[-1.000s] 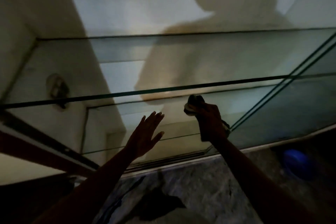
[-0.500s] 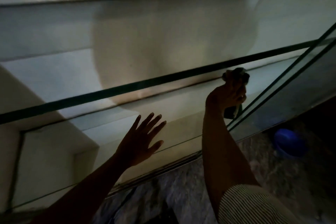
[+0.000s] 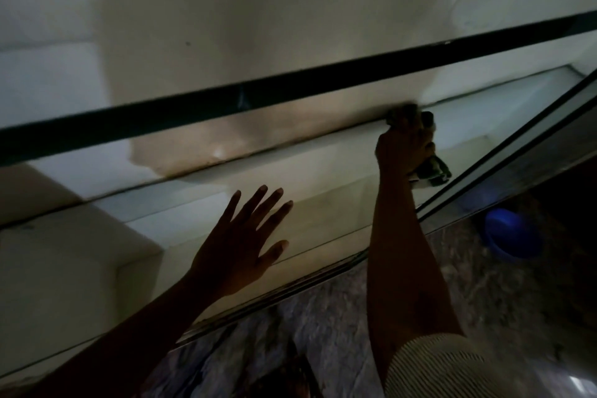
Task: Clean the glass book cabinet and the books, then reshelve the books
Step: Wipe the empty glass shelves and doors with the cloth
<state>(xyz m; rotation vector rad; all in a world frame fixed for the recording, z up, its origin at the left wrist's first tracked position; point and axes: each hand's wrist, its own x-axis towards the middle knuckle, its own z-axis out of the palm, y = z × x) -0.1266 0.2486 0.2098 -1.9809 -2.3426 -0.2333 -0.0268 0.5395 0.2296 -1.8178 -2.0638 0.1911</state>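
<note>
The glass cabinet fills the view, with a dark-edged glass shelf [image 3: 290,81] running across it and a lower glass shelf [image 3: 200,203] beneath. My right hand [image 3: 403,145] grips a bunched cloth [image 3: 431,168] and holds it up under the rear part of the upper shelf. My left hand [image 3: 245,242] is spread flat with straight fingers in front of the lower compartment, holding nothing. No books are in view.
A sliding glass door edge [image 3: 517,145] slants down at the right. Below the cabinet lies a mottled stone floor [image 3: 323,317] with a blue round object [image 3: 510,233] on it. The scene is dim, and a shadow falls on the cabinet's back wall.
My right hand with the cloth has risen from the lower compartment up to the underside of the upper shelf. The view has moved closer and leftward. My left hand stays spread.
</note>
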